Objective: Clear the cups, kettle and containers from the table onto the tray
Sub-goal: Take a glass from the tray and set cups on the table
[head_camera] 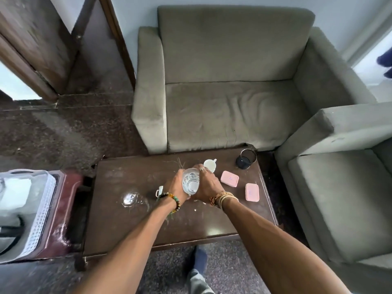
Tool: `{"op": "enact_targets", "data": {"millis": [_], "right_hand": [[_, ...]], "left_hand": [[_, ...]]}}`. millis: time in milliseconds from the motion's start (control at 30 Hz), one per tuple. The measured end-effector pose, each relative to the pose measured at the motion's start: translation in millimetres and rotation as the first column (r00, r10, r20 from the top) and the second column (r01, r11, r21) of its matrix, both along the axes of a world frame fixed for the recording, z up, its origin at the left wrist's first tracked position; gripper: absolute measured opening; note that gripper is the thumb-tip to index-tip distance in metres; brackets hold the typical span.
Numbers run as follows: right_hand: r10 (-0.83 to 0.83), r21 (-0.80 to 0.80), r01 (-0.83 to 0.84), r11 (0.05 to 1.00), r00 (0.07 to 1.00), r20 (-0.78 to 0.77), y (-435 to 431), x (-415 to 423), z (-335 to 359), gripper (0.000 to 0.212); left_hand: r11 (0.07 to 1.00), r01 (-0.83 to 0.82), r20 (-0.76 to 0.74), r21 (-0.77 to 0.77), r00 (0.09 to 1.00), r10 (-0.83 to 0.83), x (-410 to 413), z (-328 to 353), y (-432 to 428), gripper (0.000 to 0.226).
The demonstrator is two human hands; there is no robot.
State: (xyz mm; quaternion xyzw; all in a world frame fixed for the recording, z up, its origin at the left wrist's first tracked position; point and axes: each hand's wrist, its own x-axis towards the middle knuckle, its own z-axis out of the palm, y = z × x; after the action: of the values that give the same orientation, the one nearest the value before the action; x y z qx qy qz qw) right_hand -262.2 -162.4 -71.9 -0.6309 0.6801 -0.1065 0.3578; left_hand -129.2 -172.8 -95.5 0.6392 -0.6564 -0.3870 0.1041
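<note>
Both my hands hold a clear glass jug [191, 181] above the middle of the dark wooden table [131, 228]. My left hand [174, 185] grips its left side, my right hand [206, 184] its right side. A white cup [159, 190] peeks out just left of my left hand. Another white cup [210, 164] stands behind my right hand. Two pink containers [229, 178] [252, 192] lie to the right. A clear glass item [131, 199] rests on the table's left part. The white tray [36, 211] sits on a reddish stool at the far left.
A dark mesh holder [246, 159] stands at the table's far right corner. A grey sofa [229, 90] lies behind the table and a grey armchair [339, 183] to its right. My foot [200, 259] is on the floor by the table's near edge.
</note>
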Motion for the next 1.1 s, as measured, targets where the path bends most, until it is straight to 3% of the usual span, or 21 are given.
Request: {"op": "enact_targets", "data": {"millis": [367, 667, 833, 1100], "right_hand": [[0.099, 0.146, -0.097, 0.985, 0.995, -0.002, -27.6, 40.8, -74.9, 0.110], [0.171, 0.142, -0.161, 0.977, 0.983, -0.062, -88.5, 70.0, -151.2, 0.103], [0.143, 0.089, -0.139, 0.986, 0.989, -0.040, -137.4, 83.6, -180.3, 0.099], [0.141, 0.060, -0.138, 0.989, 0.989, -0.036, -162.3, 95.0, -237.9, 0.091]], "left_hand": [[0.987, -0.107, 0.099, 0.121, 0.991, 0.095, 39.5, -73.2, -16.7, 0.070], [0.986, -0.129, 0.207, 0.109, 0.973, 0.105, 67.0, -135.2, -75.7, 0.051], [0.990, -0.136, 0.188, 0.041, 0.974, 0.126, 79.5, -161.0, -126.4, 0.043], [0.994, -0.091, 0.176, 0.057, 0.981, 0.080, 89.7, -220.5, -155.6, 0.041]]}}
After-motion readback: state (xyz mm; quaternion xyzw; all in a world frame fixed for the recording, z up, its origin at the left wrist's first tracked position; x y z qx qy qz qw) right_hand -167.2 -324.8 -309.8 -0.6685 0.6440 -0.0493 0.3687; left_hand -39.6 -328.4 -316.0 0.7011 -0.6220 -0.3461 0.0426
